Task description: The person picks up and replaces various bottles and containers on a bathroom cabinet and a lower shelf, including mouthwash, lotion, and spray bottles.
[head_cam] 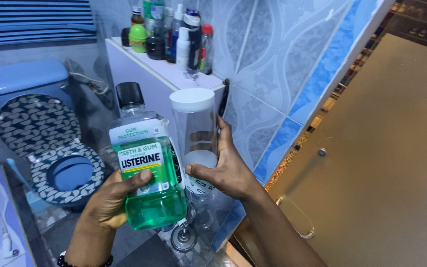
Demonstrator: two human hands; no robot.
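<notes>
At seven o'clock, left hand (109, 200) clamps green bottle (147, 168), half-full, likely weighty, slick; right hand (226, 165) wraps clear canister (194, 143), light, best gripped mid-body.

Mouthwash bottle (147, 168) left of lidded jar (194, 143); toiletries (171, 34) on ledge (174, 74) behind.

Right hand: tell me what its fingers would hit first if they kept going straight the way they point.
The right hand already wraps the clear cylinder; its fingers point up-left, so beyond it probably the white ledge, though depth is unclear.
</notes>
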